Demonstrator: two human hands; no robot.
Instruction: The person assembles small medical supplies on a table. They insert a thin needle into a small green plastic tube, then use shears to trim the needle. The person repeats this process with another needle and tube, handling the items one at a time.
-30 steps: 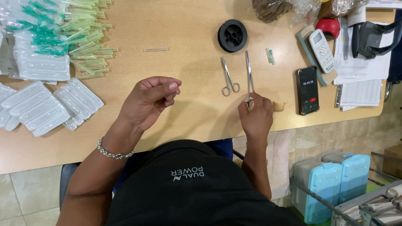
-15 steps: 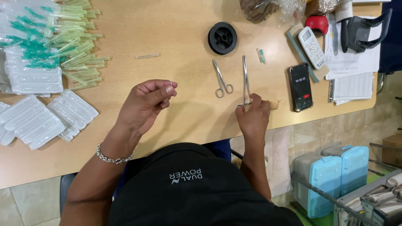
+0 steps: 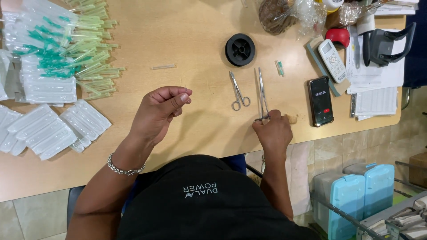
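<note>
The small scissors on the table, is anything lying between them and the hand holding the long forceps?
Nothing visible does. The small scissors lie flat on bare wooden table, just left of the long forceps that the right hand grips by the handles. The left hand is raised, apart, pinching something thin.

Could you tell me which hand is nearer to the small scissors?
The right hand is nearer, just right of and below the scissors, holding the forceps beside them. The left hand is farther off to their left.
</note>
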